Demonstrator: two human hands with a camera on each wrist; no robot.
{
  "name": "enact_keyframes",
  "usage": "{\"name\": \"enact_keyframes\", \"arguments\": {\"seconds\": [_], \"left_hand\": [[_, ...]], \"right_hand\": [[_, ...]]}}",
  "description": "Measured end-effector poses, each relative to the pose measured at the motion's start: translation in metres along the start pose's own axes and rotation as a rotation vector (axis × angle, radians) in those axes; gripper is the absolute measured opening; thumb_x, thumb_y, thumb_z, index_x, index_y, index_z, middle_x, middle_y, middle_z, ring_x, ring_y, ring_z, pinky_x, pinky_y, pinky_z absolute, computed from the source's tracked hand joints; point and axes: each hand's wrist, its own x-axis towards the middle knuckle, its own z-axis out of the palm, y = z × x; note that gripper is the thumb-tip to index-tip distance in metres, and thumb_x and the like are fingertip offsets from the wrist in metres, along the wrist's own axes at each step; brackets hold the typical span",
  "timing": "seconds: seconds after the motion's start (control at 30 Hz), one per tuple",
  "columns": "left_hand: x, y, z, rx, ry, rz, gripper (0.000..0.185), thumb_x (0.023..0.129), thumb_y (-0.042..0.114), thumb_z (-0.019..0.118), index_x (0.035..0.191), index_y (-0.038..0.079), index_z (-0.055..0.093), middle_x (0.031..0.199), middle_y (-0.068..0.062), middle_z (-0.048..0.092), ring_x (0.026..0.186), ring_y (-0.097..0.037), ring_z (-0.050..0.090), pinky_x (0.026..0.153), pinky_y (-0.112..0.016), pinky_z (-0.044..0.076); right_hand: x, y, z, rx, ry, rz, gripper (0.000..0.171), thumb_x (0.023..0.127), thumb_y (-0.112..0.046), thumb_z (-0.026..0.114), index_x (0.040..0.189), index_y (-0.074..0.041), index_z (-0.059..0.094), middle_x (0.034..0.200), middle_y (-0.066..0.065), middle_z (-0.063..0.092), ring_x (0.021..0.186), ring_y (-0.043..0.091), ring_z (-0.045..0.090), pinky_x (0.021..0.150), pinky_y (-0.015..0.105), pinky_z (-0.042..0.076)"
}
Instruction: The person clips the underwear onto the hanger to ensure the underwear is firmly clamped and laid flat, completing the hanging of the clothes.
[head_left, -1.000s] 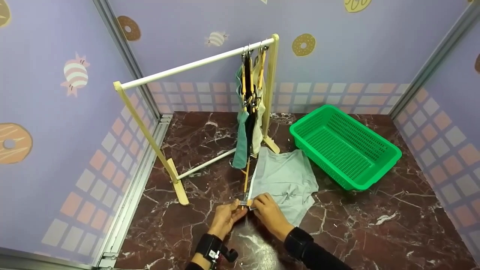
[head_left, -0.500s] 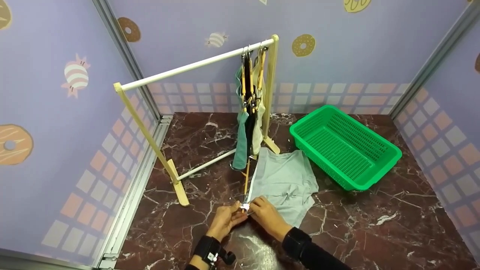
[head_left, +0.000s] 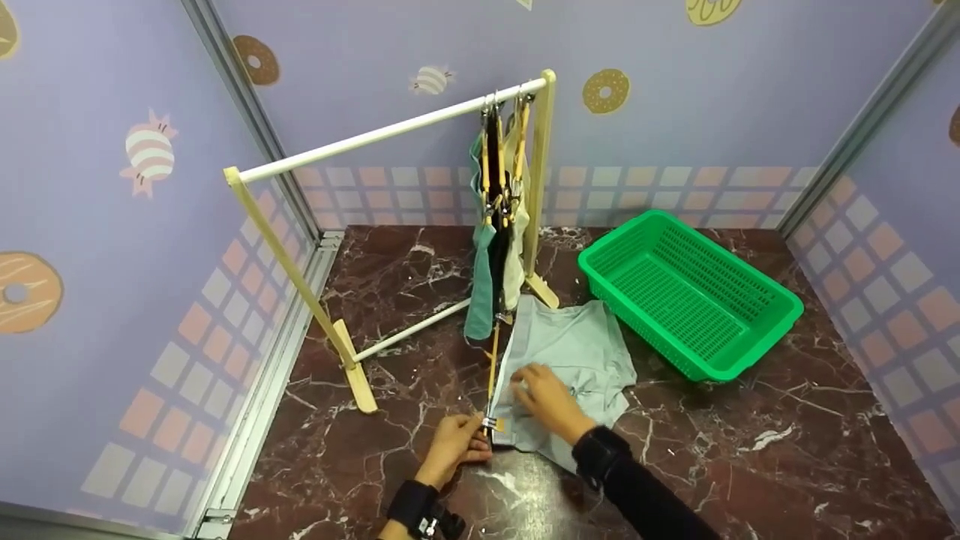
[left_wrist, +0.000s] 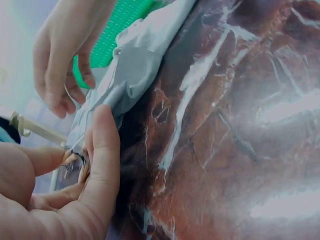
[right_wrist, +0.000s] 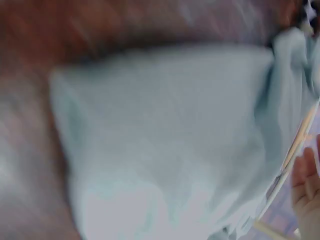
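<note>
Pinching with curled fingers, the left hand [head_left: 456,442] holds the metal clip [head_left: 489,424] at the near end of a slim wooden clip hanger [head_left: 493,360] lying on the dark red marble-patterned tabletop [head_left: 750,450]; the left wrist view shows thumb and fingers [left_wrist: 102,150] closed about the clip. The right hand [head_left: 546,396], which half a second ago met the left at the clip, now rests farther back on the pale grey-green cloth garment [head_left: 574,352], fingers loosely extended and gripping nothing. The garment's near edge lies at the clip. Beyond stand a wooden clothes rack with a white rail [head_left: 375,135], hung garments [head_left: 495,247] at its right end, and a green perforated plastic basket [head_left: 686,289]. No legible writing or brand is visible.
</note>
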Motion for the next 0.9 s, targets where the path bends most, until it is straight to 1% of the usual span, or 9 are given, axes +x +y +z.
{"name": "enact_keyframes", "arguments": {"seconds": [0.13, 0.27, 0.37, 0.47, 0.53, 0.6, 0.67, 0.73, 0.9], "left_hand": [[0.002, -0.002, 0.005, 0.097, 0.062, 0.06, 0.027, 0.105, 0.008, 0.055, 0.12, -0.013, 0.05, 0.075, -0.013, 0.061, 0.053, -0.013, 0.061, 0.057, -0.039, 0.063], [0.003, -0.003, 0.005, 0.228, 0.089, 0.097, 0.024, 0.104, 0.007, 0.056, 0.12, -0.01, 0.051, 0.071, -0.016, 0.063, 0.05, -0.013, 0.058, 0.051, -0.04, 0.062], [0.003, -0.003, 0.004, 0.352, 0.12, 0.144, 0.02, 0.103, 0.008, 0.057, 0.116, -0.008, 0.054, 0.069, -0.018, 0.064, 0.047, -0.014, 0.057, 0.046, -0.038, 0.059], [0.003, -0.001, 0.004, 0.539, 0.187, 0.236, 0.016, 0.101, 0.01, 0.061, 0.109, -0.004, 0.058, 0.068, -0.012, 0.065, 0.05, -0.011, 0.057, 0.047, -0.032, 0.055], [0.004, 0.002, 0.005, 0.654, 0.25, 0.294, 0.013, 0.1, 0.011, 0.062, 0.105, -0.001, 0.06, 0.066, -0.004, 0.061, 0.054, -0.011, 0.054, 0.05, -0.03, 0.05], [0.006, 0.005, 0.007, 0.725, 0.301, 0.351, 0.009, 0.098, 0.009, 0.063, 0.102, 0.0, 0.061, 0.065, 0.002, 0.057, 0.057, -0.011, 0.052, 0.054, -0.03, 0.045], [0.008, 0.009, 0.009, 0.742, 0.325, 0.392, 0.007, 0.097, 0.006, 0.063, 0.102, 0.0, 0.062, 0.065, 0.004, 0.053, 0.058, -0.01, 0.048, 0.056, -0.029, 0.044], [0.011, 0.013, 0.01, 0.735, 0.325, 0.435, 0.008, 0.096, 0.003, 0.062, 0.103, -0.001, 0.062, 0.065, 0.004, 0.053, 0.059, -0.01, 0.047, 0.057, -0.028, 0.044], [0.02, 0.025, 0.014, 0.701, 0.265, 0.507, 0.014, 0.094, -0.002, 0.06, 0.107, -0.003, 0.062, 0.081, -0.007, 0.067, 0.07, -0.014, 0.058, 0.065, -0.029, 0.052]], "right_hand": [[0.026, 0.02, -0.009, -0.02, 0.046, 0.072, 0.016, 0.097, -0.007, 0.064, 0.11, 0.0, 0.067, 0.112, 0.017, 0.063, 0.107, 0.037, 0.059, 0.096, 0.051, 0.053], [0.045, 0.04, -0.013, -0.056, 0.119, 0.108, 0.015, 0.091, 0.001, 0.064, 0.105, 0.005, 0.066, 0.111, 0.023, 0.06, 0.108, 0.045, 0.055, 0.098, 0.056, 0.049], [0.055, 0.049, -0.018, -0.06, 0.157, 0.138, 0.016, 0.089, 0.003, 0.063, 0.105, 0.007, 0.065, 0.121, 0.03, 0.058, 0.114, 0.051, 0.052, 0.1, 0.059, 0.046], [0.062, 0.055, -0.024, -0.053, 0.131, 0.186, 0.021, 0.09, 0.003, 0.062, 0.109, 0.01, 0.064, 0.137, 0.037, 0.05, 0.124, 0.056, 0.046, 0.106, 0.062, 0.042], [0.066, 0.06, -0.029, -0.056, 0.063, 0.234, 0.027, 0.091, 0.001, 0.062, 0.116, 0.011, 0.062, 0.147, 0.04, 0.04, 0.131, 0.059, 0.04, 0.111, 0.062, 0.037], [0.07, 0.064, -0.033, -0.07, -0.027, 0.29, 0.037, 0.093, -0.002, 0.061, 0.127, 0.012, 0.057, 0.152, 0.039, 0.034, 0.134, 0.06, 0.036, 0.113, 0.063, 0.034], [0.072, 0.068, -0.036, -0.1, -0.112, 0.346, 0.046, 0.095, -0.004, 0.058, 0.139, 0.01, 0.05, 0.155, 0.036, 0.033, 0.136, 0.059, 0.035, 0.113, 0.064, 0.034], [0.075, 0.07, -0.038, -0.121, -0.162, 0.398, 0.054, 0.097, -0.005, 0.056, 0.148, 0.005, 0.043, 0.155, 0.032, 0.036, 0.136, 0.058, 0.036, 0.112, 0.064, 0.036], [0.082, 0.068, -0.038, -0.128, -0.131, 0.429, 0.057, 0.097, -0.006, 0.056, 0.151, 0.001, 0.04, 0.138, 0.033, 0.052, 0.123, 0.056, 0.052, 0.101, 0.065, 0.046]]}}
